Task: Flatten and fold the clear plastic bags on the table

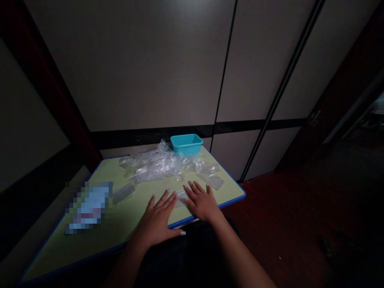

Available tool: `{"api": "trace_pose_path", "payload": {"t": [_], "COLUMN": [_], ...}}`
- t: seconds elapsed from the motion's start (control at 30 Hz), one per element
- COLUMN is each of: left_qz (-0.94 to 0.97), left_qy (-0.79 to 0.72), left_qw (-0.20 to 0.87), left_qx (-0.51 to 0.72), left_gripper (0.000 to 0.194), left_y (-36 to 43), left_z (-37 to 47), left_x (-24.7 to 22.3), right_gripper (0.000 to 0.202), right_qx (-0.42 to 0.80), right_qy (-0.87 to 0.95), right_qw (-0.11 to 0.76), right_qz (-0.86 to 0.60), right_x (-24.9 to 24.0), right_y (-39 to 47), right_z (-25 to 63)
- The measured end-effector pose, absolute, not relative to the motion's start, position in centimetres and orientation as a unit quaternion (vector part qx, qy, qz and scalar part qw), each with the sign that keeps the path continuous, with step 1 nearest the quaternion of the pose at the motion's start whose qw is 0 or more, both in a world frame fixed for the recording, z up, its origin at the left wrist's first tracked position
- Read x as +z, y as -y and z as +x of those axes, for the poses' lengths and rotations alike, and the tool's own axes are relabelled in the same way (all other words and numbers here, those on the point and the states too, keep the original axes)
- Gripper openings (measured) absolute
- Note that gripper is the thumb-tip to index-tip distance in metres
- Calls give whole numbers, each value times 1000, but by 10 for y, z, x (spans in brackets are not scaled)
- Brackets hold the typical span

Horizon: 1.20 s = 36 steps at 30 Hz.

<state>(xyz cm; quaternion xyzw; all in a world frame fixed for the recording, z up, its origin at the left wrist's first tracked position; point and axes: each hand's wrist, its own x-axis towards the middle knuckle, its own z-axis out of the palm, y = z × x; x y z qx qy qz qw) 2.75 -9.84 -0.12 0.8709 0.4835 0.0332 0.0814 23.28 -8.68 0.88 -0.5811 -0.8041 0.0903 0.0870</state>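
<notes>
A small clear plastic bag lies flat on the table near its front edge, partly covered by my fingers. My left hand rests palm down with fingers spread, its fingertips at the bag's left side and its thumb past the table edge. On the bag's right side lies my right hand, also flat with its fingers apart. Behind them spreads a crumpled heap of clear plastic bags. One flat clear bag lies to the right of the heap, and another flat bag to the left.
A turquoise plastic basin stands at the back of the yellow-green, blue-edged table. At the left lies a pixelated light-blue item. Wardrobe panels rise behind the table, and dark red floor extends to the right.
</notes>
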Motion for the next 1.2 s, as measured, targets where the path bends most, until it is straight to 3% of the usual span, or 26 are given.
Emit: {"api": "trace_pose_path", "payload": {"t": [0.4,0.67,1.2], "left_qz": [873,876,873], "left_qy": [-479,-472,-479], "left_qw": [81,79,84], "left_qx": [43,55,43], "left_gripper": [100,105,105], "left_y": [98,97,100], "left_z": [26,25,28], "left_x": [-4,-8,-3], "right_gripper": [59,66,62], "right_qx": [84,74,92], "right_qy": [793,825,780], "right_qw": [97,171,109], "right_qz": [-596,-534,-609], "right_x": [7,11,14], "right_y": [86,112,92], "right_z": [233,209,229]}}
